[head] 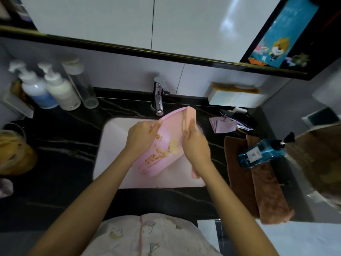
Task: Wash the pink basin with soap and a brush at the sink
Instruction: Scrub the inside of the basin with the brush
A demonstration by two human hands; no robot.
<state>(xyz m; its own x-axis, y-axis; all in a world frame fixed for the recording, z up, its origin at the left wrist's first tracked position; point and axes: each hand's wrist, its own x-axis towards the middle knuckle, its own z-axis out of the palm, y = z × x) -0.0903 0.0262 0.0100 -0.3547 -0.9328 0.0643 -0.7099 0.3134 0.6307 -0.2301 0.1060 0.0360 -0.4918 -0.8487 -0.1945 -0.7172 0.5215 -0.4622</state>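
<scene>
Both forearms outstretched, left hand [143,134] on basin [170,131] rim, right hand [195,144] around brush [190,114].

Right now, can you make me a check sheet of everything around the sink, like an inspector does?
Surface: black counter, white sink.
Job's things: pink basin tilted in the sink, yellowish smears inside; pink brush against it.
Clutter: pump bottles left; blue bottle lying on brown towels right.
Grips: left hand holds the basin's rim; right hand holds the brush.
Cables: nothing seen.
Surroundings: tap, white cabinet above.
</scene>
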